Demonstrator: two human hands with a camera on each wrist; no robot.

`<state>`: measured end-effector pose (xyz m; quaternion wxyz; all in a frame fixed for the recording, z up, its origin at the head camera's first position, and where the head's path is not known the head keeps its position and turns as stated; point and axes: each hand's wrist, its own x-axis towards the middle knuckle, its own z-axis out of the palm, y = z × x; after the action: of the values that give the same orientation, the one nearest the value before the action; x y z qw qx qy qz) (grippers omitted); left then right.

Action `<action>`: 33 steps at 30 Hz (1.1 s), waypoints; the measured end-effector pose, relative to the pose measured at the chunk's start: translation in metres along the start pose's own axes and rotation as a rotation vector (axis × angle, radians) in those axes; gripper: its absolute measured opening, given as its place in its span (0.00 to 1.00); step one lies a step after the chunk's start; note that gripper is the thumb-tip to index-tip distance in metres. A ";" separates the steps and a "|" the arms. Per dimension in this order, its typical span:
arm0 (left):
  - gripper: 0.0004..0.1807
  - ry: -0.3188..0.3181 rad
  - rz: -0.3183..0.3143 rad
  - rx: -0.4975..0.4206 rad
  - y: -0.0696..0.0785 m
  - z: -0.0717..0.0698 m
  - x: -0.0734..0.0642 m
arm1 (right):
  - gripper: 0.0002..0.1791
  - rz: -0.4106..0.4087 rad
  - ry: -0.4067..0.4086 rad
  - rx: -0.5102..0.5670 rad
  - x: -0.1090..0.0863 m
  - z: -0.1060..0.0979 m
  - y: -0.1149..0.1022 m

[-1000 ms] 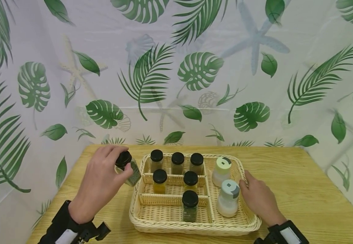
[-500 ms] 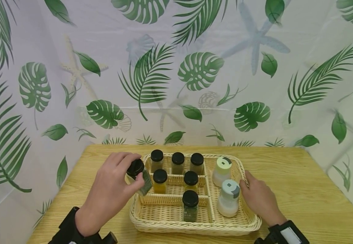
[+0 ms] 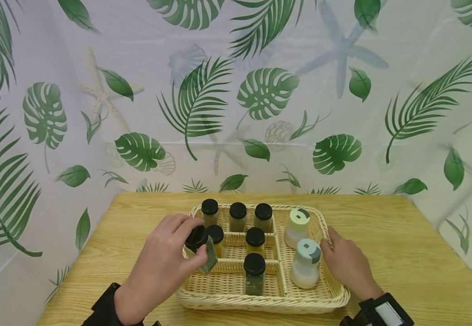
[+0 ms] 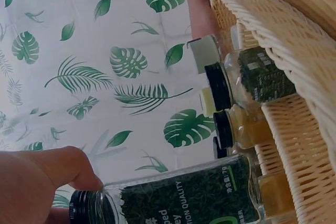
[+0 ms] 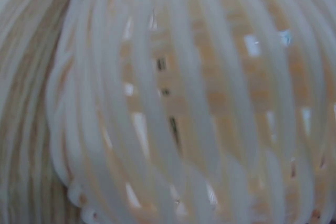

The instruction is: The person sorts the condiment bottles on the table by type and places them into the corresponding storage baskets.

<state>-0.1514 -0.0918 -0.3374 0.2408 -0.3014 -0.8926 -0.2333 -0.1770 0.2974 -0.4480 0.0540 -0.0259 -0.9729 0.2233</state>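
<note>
My left hand (image 3: pixel 164 260) grips a glass spice jar (image 3: pixel 208 257) by its black lid, fingers and thumb round the cap. Dark green dried herb fills this jar, which tilts above the front-left part of a woven basket (image 3: pixel 293 304). A printed label shows on it in the left wrist view. At the basket's right side, my right hand (image 3: pixel 348 267) holds the rim between thumb and fingers. A similar green herb jar (image 3: pixel 254 277) stands in the front compartment. Woven strands of the basket wall (image 5: pixel 194 87) fill the right wrist view, blurred and close.
Three black-lidded jars stand in the back compartment, one being the middle jar (image 3: pixel 238 217). Yellow-filled jars, such as the right one (image 3: pixel 255 242), occupy the middle compartment. Two shakers, one yellow-topped (image 3: pixel 297 228) and one pale-topped (image 3: pixel 305 265), stand on the right. A leaf-patterned cloth (image 3: pixel 236 113) hangs behind.
My left hand has carried the herb jar rightward and down, from beside the basket's left rim to over its front-left part. The right hand stays on the rim.
</note>
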 end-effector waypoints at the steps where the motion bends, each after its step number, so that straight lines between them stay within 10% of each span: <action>1: 0.19 -0.007 -0.001 0.001 0.000 0.001 0.000 | 0.31 0.001 0.000 0.002 0.000 0.000 0.000; 33: 0.16 -0.164 -0.046 0.101 -0.012 0.048 -0.019 | 0.34 0.013 -0.006 -0.004 0.000 0.001 0.000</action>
<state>-0.1592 -0.0812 -0.3888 0.1764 -0.2865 -0.9266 -0.1680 -0.1769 0.2974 -0.4488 0.0495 -0.0317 -0.9733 0.2219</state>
